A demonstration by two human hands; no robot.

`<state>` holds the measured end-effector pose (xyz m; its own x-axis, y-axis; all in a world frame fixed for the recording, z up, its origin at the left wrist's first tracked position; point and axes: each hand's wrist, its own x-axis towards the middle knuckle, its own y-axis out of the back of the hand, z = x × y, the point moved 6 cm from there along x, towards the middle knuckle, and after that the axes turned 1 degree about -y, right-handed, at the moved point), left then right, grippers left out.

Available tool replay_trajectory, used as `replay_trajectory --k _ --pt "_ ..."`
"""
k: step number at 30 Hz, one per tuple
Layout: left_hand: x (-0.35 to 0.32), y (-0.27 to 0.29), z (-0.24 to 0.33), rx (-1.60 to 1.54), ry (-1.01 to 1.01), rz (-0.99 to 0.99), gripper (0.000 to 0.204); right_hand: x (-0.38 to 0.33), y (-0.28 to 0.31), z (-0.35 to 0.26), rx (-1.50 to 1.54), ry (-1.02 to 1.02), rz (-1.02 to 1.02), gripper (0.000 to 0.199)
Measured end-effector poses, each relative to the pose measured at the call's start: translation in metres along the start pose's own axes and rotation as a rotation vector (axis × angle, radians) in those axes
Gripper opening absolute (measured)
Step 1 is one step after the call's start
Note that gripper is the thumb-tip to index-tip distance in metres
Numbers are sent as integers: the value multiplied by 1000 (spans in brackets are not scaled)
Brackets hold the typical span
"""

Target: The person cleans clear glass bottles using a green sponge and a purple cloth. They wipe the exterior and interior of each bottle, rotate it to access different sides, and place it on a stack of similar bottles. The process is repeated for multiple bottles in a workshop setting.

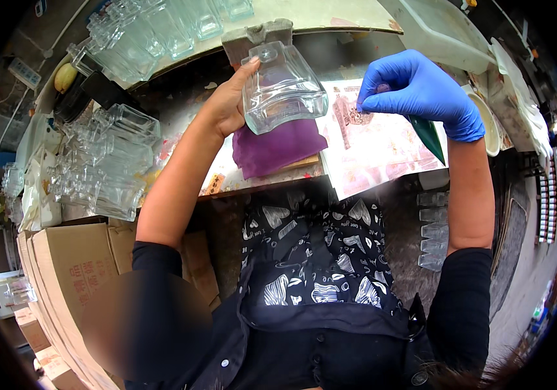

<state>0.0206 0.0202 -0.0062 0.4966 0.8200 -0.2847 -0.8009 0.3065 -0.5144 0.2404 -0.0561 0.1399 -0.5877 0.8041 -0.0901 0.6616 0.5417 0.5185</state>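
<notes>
1. I see the clear glass bottle (283, 88) held up over the purple cloth (275, 148), my bare left hand (229, 104) clasping its side.
2. My gloved right hand (415, 88) pinches something small over the printed sheet (372, 146); I can't make it out.
3. More glass bottles (106, 166) crowd the left, partly blurred.

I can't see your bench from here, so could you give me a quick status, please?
Left hand holds clear glass bottle over purple cloth. Gloved right hand pinches at printed sheet. Nothing in between.
</notes>
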Motion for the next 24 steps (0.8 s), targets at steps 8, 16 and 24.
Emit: replay_trajectory --k 8,16,24 --pt "-3 -8 3 -72 17 -35 53 6 -6 -9 -54 -7 -76 18" --pt "-3 14 3 363 -250 143 53 52 -27 -38 -281 48 -315 17" --pt "-3 24 4 272 -293 160 59 137 -37 -16 -484 55 -392 26"
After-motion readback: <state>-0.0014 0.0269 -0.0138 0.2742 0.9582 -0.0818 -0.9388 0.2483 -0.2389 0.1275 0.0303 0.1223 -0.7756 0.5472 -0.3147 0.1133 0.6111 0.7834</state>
